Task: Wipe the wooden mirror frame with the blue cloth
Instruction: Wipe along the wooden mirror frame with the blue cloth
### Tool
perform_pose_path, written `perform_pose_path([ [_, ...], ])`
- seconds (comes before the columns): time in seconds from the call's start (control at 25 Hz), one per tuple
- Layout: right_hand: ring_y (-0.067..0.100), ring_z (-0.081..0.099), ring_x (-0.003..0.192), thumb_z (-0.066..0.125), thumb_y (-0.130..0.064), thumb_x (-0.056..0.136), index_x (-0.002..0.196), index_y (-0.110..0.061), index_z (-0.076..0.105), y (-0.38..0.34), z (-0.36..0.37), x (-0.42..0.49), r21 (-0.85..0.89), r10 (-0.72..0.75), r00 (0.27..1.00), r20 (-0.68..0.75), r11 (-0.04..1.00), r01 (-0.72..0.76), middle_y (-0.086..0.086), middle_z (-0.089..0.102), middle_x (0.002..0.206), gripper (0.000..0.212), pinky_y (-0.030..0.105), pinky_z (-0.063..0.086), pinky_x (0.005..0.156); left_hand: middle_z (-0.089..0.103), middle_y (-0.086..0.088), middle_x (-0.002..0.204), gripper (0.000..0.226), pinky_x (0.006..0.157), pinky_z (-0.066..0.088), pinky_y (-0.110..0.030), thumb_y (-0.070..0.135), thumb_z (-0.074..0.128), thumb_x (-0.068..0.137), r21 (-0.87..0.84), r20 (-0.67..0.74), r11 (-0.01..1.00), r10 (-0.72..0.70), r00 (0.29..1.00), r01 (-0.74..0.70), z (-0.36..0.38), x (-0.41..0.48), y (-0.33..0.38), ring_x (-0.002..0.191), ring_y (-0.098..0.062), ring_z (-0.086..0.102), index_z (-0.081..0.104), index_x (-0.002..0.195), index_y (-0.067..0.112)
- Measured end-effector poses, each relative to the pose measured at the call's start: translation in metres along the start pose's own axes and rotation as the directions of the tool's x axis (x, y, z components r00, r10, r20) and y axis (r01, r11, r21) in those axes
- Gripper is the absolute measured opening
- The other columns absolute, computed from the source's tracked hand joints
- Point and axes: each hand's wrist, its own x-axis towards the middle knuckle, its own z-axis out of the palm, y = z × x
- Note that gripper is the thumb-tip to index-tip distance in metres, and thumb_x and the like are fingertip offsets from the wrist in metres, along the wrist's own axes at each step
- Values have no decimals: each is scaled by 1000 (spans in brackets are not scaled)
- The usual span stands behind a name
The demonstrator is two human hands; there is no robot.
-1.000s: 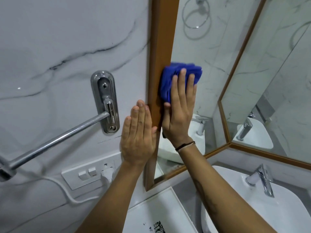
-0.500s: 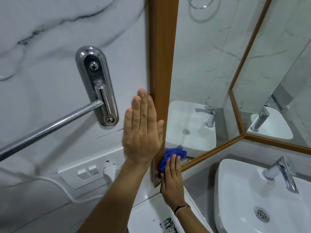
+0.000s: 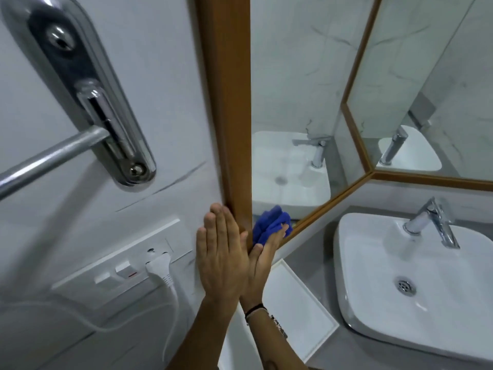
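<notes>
The wooden mirror frame point(image 3: 229, 102) runs as a vertical brown strip down the middle, and its bottom rail point(image 3: 328, 206) slants off to the right. My left hand point(image 3: 221, 252) lies flat and open on the wall, fingertips against the frame's outer left edge near the bottom corner. My right hand point(image 3: 264, 252) presses the bunched blue cloth point(image 3: 269, 222) onto the frame's lower corner, at the mirror side. Part of the right palm is hidden behind the left hand.
A chrome towel rail and its bracket point(image 3: 88, 102) stick out of the marble wall at left. Below sits a switch plate with a white plug and cord point(image 3: 160, 265). A white basin with a chrome tap point(image 3: 432, 222) is at right, a white tray point(image 3: 301, 303) beside it.
My right hand swept the cloth from mid-height down the frame to its bottom corner. My left hand slid down the wall beside it, and the view came closer and lower.
</notes>
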Motion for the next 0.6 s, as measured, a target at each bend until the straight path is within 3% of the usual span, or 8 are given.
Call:
perform_pose_path([
  [0.16,16,9,176,27,-56,117,178,-38,1,-4,6,28,9,-27,988,-154,1000,28,-12,1,189,70,53,12,144,-18,-20,186,75,141,-11,-41,43,19,123,73,5,992,103,995,-104,26,-25,-17,173,-29,-19,-6,176,-4],
  [0.28,26,36,169,28,-35,123,179,-29,14,-17,-21,104,109,151,925,-349,987,-120,2,28,185,58,54,28,139,-17,-18,187,75,141,-10,-40,42,23,123,59,-17,993,107,994,-106,33,-34,-21,174,-27,-18,-3,177,-3],
  [0.36,30,54,155,29,-30,125,177,-24,24,-28,-31,127,205,200,886,-419,971,-122,9,47,174,53,56,41,132,-16,-18,187,75,141,-10,-40,42,25,123,59,-27,992,111,993,-110,34,-34,-21,174,-27,-18,-2,177,-3],
  [0.44,30,57,153,29,-34,124,176,-29,26,-27,-20,106,248,207,896,-394,962,-114,9,50,172,52,56,44,130,-17,-18,186,75,141,-11,-40,42,23,123,69,-24,991,120,993,-118,36,-36,-22,173,-28,-18,-3,177,-3],
  [0.56,18,53,157,33,-57,115,169,-59,15,-21,10,29,282,170,955,-242,954,-99,-4,37,180,56,51,45,131,-19,-19,186,74,141,-11,-40,43,18,123,84,-21,991,108,994,-106,37,-35,-23,173,-28,-20,-4,176,-4],
  [0.6,18,50,160,34,-62,111,167,-61,13,-20,13,18,255,143,962,-231,964,-82,-5,33,181,60,51,44,132,-19,-19,186,74,141,-12,-41,43,18,123,80,-25,991,110,994,-108,37,-36,-23,173,-28,-20,-5,176,-4],
])
